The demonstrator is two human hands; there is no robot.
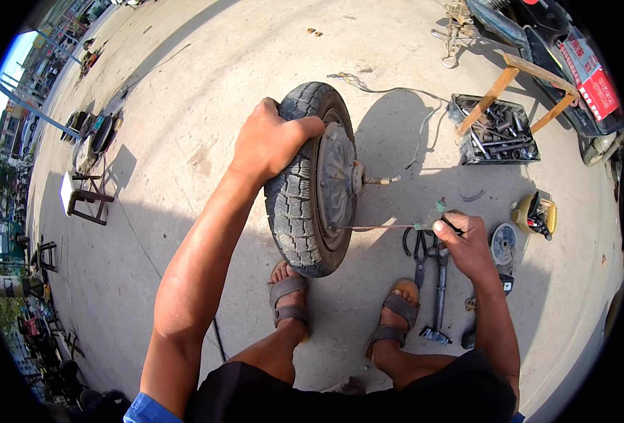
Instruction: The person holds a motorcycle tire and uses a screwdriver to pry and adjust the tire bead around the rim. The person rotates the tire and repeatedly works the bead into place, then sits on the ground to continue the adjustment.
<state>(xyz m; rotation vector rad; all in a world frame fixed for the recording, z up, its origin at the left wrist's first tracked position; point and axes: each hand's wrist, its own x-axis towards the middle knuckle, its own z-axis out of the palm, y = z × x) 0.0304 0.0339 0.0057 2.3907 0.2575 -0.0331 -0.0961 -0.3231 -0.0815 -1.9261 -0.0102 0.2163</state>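
- My left hand (273,144) is clamped over the top of the wheel (312,185), thumb across the near sidewall, toward the hub; the fingertips are hidden behind the tread.
- The wheel is upright in front of my feet, directly under that palm. I can't see whether its underside bears on the ground.
- I'd judge it heavy, most of the weight in the metal hub (336,173). The tyre (287,208) looks stiff, its deep tread giving my skin plenty of bite — so the tread is the place to hold.
- The axle (379,181) juts out to the right, apart from both my hands; hard and slim, a poor hold for such weight.
- Below it a thin rod (382,227) — or a taut wire, I can't tell — runs from the hub's lower face to my right hand (463,243), whose fingers are curled tight around its end, thumb pressing. It looks slim enough to bend.
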